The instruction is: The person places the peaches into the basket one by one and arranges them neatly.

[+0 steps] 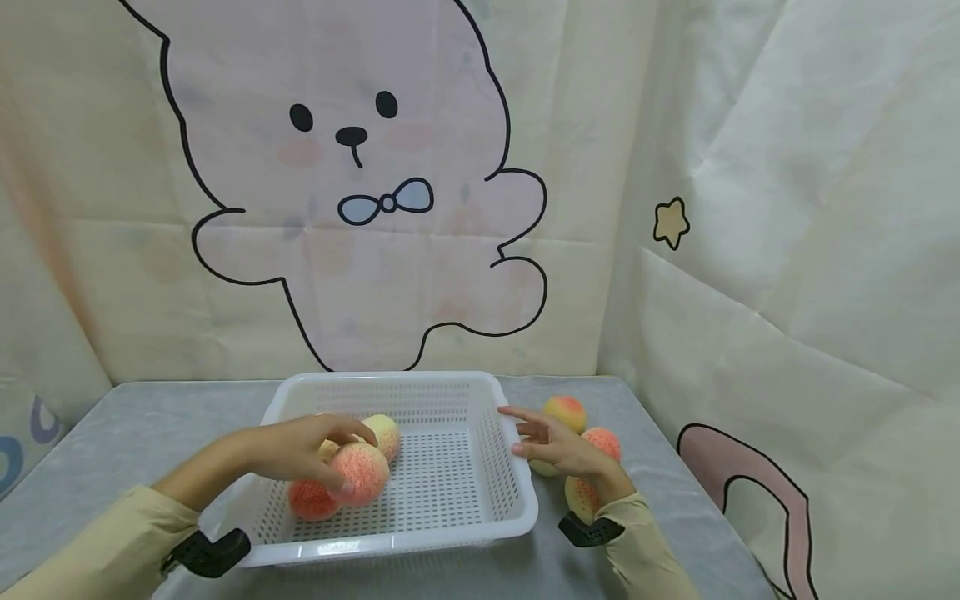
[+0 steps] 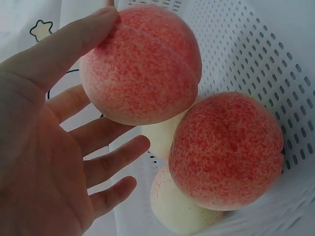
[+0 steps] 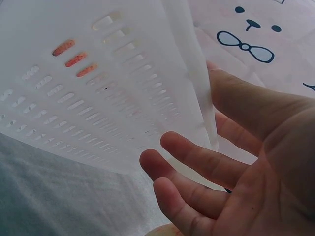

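Left hand [image 1: 300,450] pinches peach [image 1: 362,472] inside basket [image 1: 450,533]; right hand [image 1: 558,446] open.

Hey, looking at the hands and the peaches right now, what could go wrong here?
1. The left hand holds its peach only between thumb and fingertips, over the basket; it could slip and knock the peaches below.
2. The right hand is open beside the basket wall, not gripping it, so a bump could shift the basket.
3. Loose peaches lie by the right wrist near the table edge; a sweep of the arm might roll them off.
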Demonstrator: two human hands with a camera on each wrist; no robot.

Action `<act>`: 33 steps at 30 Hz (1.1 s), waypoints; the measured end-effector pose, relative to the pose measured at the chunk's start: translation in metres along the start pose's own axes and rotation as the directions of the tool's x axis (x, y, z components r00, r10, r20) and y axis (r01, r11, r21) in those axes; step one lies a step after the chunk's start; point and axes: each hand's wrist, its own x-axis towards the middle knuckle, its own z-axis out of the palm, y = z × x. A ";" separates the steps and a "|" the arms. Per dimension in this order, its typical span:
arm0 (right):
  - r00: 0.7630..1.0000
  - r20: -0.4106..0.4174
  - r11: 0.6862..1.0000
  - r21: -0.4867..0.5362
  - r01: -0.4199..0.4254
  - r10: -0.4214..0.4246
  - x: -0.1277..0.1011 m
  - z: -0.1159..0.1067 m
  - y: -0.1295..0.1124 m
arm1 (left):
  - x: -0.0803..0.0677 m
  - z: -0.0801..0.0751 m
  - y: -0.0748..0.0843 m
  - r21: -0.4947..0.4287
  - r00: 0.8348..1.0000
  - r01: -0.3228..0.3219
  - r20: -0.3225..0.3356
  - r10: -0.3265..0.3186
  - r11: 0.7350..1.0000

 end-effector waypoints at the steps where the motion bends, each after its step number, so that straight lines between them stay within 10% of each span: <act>1: 1.000 -0.001 1.000 -0.002 -0.002 0.002 0.000 0.000 0.000 | 0.000 0.001 0.001 -0.003 1.000 0.006 0.016 -0.006 1.000; 11: 1.000 0.006 1.000 -0.009 0.003 -0.003 0.000 0.000 -0.001 | 0.003 0.008 0.006 -0.075 0.983 0.064 0.176 -0.050 0.995; 33: 1.000 -0.002 1.000 -0.018 0.008 -0.008 -0.001 0.002 -0.002 | 0.007 0.006 0.013 0.065 0.965 0.049 0.254 -0.065 0.997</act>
